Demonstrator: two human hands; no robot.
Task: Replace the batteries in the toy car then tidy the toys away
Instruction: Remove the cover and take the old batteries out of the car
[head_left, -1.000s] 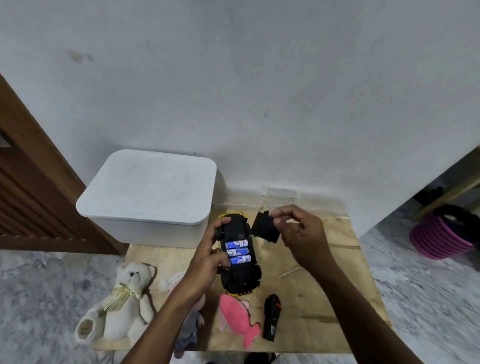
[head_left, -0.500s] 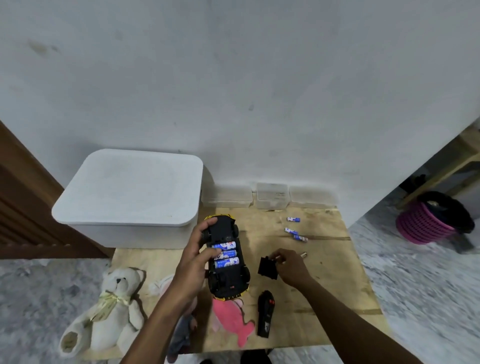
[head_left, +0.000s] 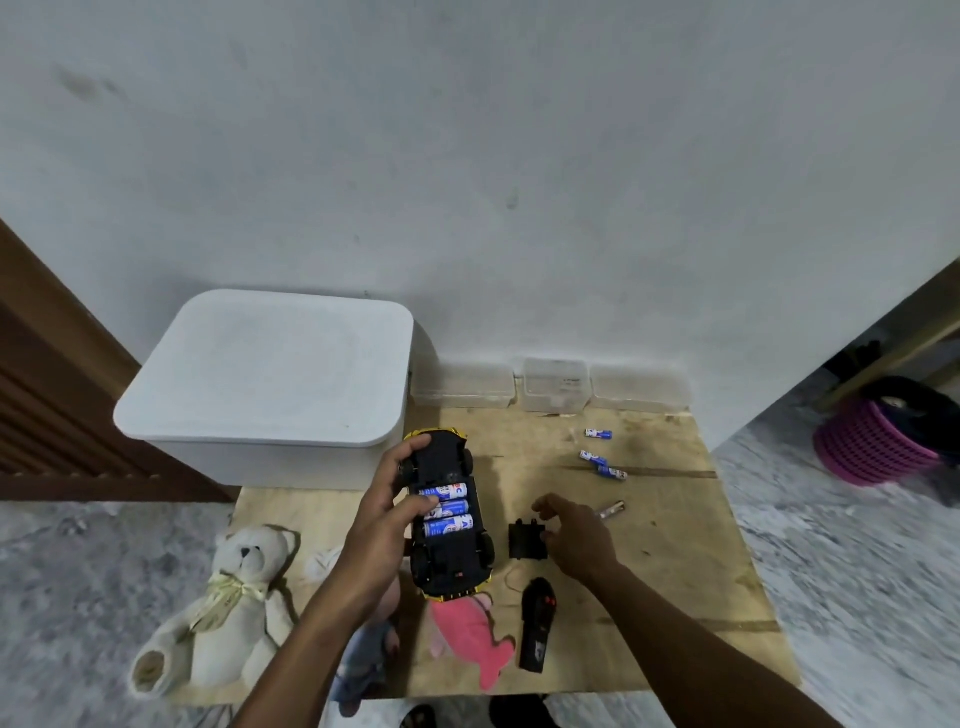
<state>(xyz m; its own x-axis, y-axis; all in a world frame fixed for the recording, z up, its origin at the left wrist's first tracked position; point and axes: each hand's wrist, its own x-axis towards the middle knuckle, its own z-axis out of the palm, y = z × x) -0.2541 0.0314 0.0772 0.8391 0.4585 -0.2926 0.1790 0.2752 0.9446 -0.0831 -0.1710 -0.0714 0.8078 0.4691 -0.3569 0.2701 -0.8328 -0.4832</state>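
Over the plywood board (head_left: 675, 551): left hand (head_left: 387, 525) grips the toy car (head_left: 451, 558), belly up, thumb on the three batteries (head_left: 449, 526) seated in the open bay. Right hand (head_left: 576, 535) holds nothing, fingers loose, just beside the black battery cover (head_left: 525, 540) lying flat on the board; contact unclear. Loose batteries (head_left: 611, 472) lie farther back, right side. Remote (head_left: 537, 623) and pink fish (head_left: 470, 642) sit near the front edge.

A left hand (head_left: 382, 530) grips an upturned toy car (head_left: 447, 558) showing three batteries (head_left: 449, 526). The right hand (head_left: 579, 540) hovers, relaxed, beside a black cover (head_left: 525, 540).
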